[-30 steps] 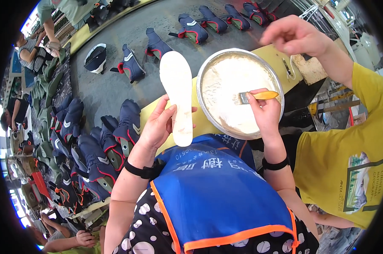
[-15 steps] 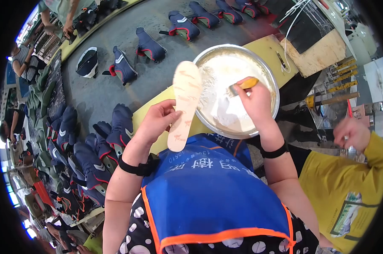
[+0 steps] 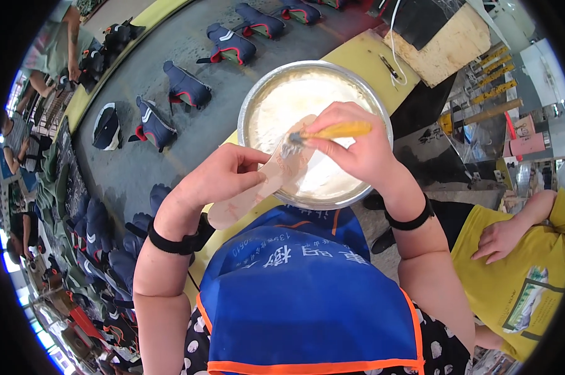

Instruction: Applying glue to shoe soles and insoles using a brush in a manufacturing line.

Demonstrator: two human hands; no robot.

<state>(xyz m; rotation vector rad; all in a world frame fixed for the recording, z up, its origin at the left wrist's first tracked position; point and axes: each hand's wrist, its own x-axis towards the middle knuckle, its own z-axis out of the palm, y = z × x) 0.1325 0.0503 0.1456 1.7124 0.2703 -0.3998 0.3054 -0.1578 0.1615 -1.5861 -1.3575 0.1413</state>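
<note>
The grey tabletop (image 3: 132, 81) has a yellow edge (image 3: 373, 56), where a metal bowl (image 3: 332, 203) of white stuff sits. Bare grey room separates bowl from a row of dark shoes (image 3: 188, 87). A pale insole (image 3: 248, 197) slants above the bowl's left rim, its lower end jutting outside, pinched by the left hand (image 3: 229, 172). The right hand (image 3: 354, 144) grips a brush (image 3: 340, 129), bristles against the insole.
</note>
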